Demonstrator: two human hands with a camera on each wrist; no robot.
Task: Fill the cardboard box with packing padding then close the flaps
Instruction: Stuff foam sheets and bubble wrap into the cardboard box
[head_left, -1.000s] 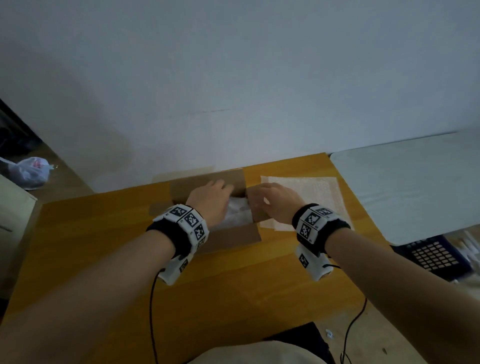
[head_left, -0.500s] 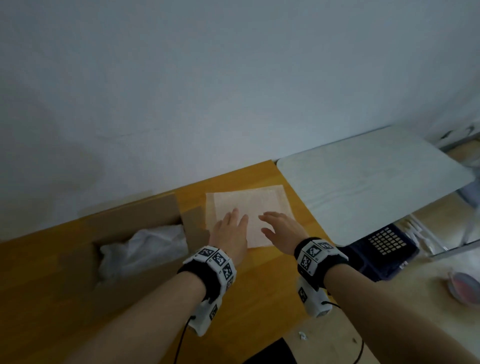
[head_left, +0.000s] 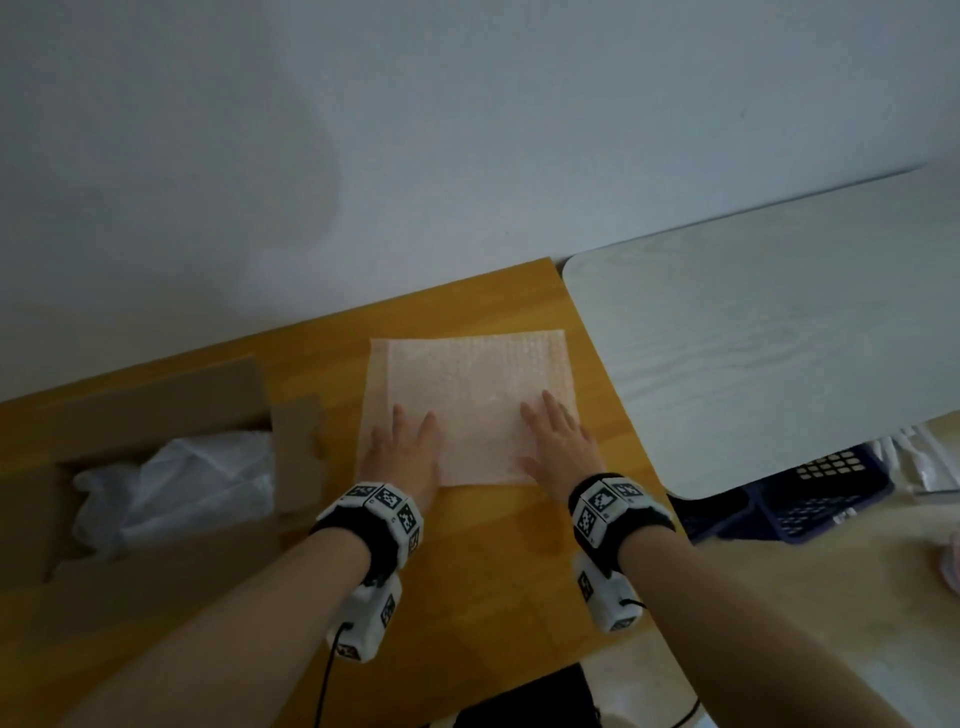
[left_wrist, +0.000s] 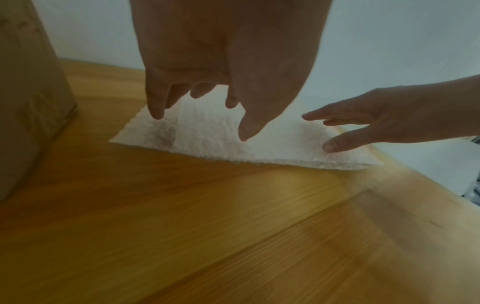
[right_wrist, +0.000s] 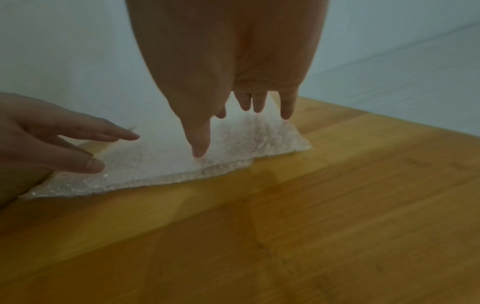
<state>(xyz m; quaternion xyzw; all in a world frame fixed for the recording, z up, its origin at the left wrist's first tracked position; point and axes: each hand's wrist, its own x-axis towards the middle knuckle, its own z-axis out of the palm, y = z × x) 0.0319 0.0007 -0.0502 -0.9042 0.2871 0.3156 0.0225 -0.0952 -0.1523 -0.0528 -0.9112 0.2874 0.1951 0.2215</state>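
An open cardboard box (head_left: 296, 447) stands at the left of the wooden table (head_left: 493, 561), flaps spread, with crumpled white padding (head_left: 176, 483) inside. To its right a flat stack of bubble-wrap sheets (head_left: 467, 395) lies near the table's far right corner. My left hand (head_left: 402, 447) hovers palm down over the stack's near left part, fingers straight. My right hand (head_left: 558, 441) is spread over the near right part. In the left wrist view the left hand (left_wrist: 207, 115) hangs just above the bubble wrap (left_wrist: 213, 142). The right hand (right_wrist: 233, 123) likewise hovers over the bubble wrap (right_wrist: 233, 152).
A pale grey tabletop (head_left: 779, 338) adjoins the wooden table on the right. A dark blue crate (head_left: 810, 493) sits on the floor beneath it. A white wall runs behind the tables. Cables hang from both wrist cameras.
Both hands left the box and moved right to the bubble-wrap stack. They now spread apart over its near edge, and the head view has shifted right.
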